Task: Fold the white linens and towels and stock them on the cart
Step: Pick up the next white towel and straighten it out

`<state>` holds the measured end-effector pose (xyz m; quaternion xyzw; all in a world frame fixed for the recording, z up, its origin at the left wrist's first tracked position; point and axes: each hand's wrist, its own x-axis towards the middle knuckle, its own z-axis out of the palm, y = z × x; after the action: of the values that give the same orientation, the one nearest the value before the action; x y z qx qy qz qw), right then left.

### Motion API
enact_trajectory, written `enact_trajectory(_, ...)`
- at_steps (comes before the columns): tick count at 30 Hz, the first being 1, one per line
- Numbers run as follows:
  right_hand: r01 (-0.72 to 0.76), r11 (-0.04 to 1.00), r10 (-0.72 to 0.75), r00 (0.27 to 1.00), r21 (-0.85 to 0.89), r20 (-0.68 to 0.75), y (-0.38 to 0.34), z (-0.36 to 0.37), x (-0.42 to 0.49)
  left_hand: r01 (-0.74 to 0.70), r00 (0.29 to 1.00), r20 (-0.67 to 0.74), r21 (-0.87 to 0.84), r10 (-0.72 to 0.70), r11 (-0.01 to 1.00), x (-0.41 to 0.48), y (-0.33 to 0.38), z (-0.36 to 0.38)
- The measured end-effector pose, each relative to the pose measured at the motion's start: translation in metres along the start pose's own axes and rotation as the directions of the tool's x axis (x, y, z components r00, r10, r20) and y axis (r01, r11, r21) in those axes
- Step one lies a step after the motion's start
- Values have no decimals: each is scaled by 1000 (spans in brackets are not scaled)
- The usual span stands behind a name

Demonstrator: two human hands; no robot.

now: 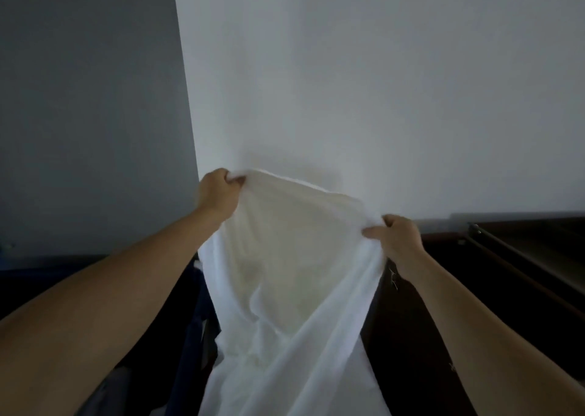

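White linen sheet (294,289): thin, soft cloth held up in the air at the middle of the view. Its top edge is stretched between both hands and slants down from left to right, and the rest hangs past the bottom of the frame.
Left hand (218,194): the higher one, arm stretched forward, back of the hand toward the camera. The fingers are curled tight and pinch the sheet's upper left corner.
Right hand (395,241): lower, arm also stretched forward. The thumb and curled fingers pinch the upper right corner.
Sheet's look: plain white with a faint cream tint in the upper middle. It is smooth near the top and falls into soft, loose folds lower down. A few frayed threads dangle at its right edge below the right hand.
Dark blue fabric (196,320): limp, just beside the sheet's lower left edge.
Dark brown wooden cabinet (522,257): straight-edged and slightly glossy, to the right of the sheet.
Pale smooth wall (380,83): behind the sheet.
Grey wall (88,99): meets the pale wall at a vertical corner on the left.
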<state>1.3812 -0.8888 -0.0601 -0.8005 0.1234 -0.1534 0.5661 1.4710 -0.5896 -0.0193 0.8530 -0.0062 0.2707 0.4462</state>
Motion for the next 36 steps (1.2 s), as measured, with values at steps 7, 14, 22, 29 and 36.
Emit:
enact_trajectory(7, 277, 953, -238, 934, -120, 268, -61, 26, -18, -268, 766, 580, -106, 278, 958, -61, 20, 19)
enact_trajectory(14, 277, 877, -217, 957, -392, 192, -19, 42, -6, -426, 772, 526, 9, 358, 905, -61, 38, 31)
enact_trajectory(22, -78, 973, 93, 994, -219, 61, 33, 36, -1, -119, 990, -100, -160, 104, 980, -3, 72, 1)
enact_trajectory(29, 68, 994, -76, 993, 88, 93, -45, 18, -4, -224, 896, 413, 97, 165, 970, -31, 39, 14)
enact_trajectory(36, 254, 967, -225, 890, -19, 397, -54, 27, -23, -149, 704, 680, -141, 205, 979, -70, 32, 29)
